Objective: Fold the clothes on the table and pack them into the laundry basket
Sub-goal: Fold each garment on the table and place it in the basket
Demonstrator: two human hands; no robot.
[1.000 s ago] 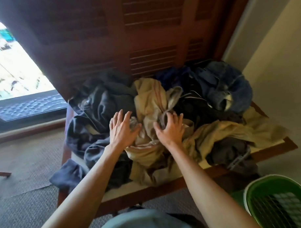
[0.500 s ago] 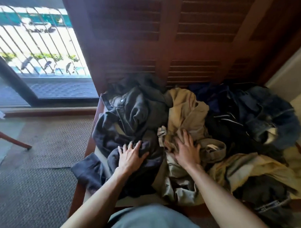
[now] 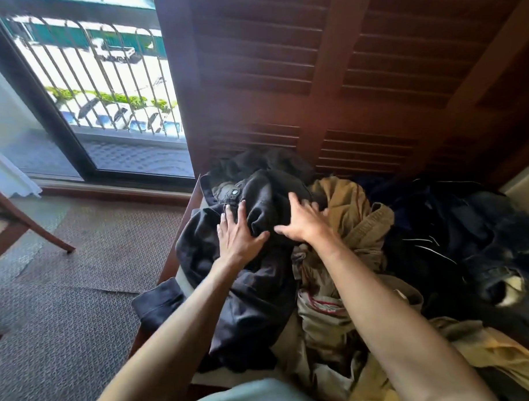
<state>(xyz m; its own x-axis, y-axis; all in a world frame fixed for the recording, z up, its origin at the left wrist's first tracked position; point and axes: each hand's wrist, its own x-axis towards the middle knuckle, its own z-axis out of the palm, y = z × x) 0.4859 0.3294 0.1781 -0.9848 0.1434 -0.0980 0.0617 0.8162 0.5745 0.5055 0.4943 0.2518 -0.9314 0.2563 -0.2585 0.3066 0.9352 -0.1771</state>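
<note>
Both hands (image 3: 267,230) on black garment (image 3: 260,290)

A dark wooden louvred panel (image 3: 343,77) fills the upper centre and upper right of the frame. At upper left, a dark-framed glass door (image 3: 104,116) admits bright daylight; a metal railing (image 3: 97,71) stands outside it. A patterned grey-brown carpet (image 3: 66,312) covers the floor at lower left. A wooden furniture leg (image 3: 33,229) enters at the left edge, below white fabric (image 3: 7,176). A pale wall (image 3: 521,191) section shows at the right edge.
</note>
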